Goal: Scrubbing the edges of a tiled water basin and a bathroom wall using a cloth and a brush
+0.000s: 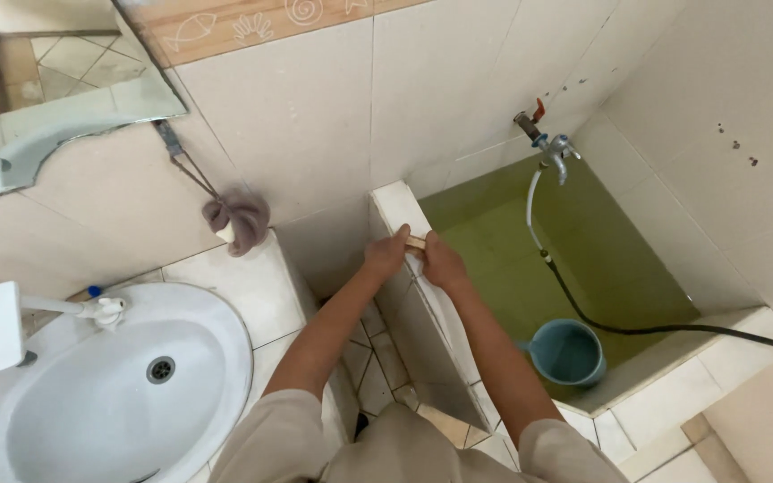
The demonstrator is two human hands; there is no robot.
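Head view, looking down: both hands meet on the top edge of the white tiled basin wall [402,207], pressing a small pale wooden scrubbing brush [416,242] between them. The left hand [386,253] is curled closed on the brush's near end, and the right hand [441,261] is wrapped over its other end, so both are clamped on it. The brush looks light and stiff, likely slick when wet; its flat wooden back is the natural place to grip, with the bristle side, hidden here, against the tile.

Beyond the wall, the basin holds greenish water [530,259], with a blue plastic dipper bucket [569,351] floating near the corner. A metal tap with a red handle [543,134] feeds a thin hose [583,309] that trails across the water and over the rim. Left of the arms sits a white oval ceramic sink [127,394] with its white faucet [11,322], and a grey cloth [239,219] hangs on the wall under a mirror [55,80]. The narrow tile edge leaves little room for the hands.
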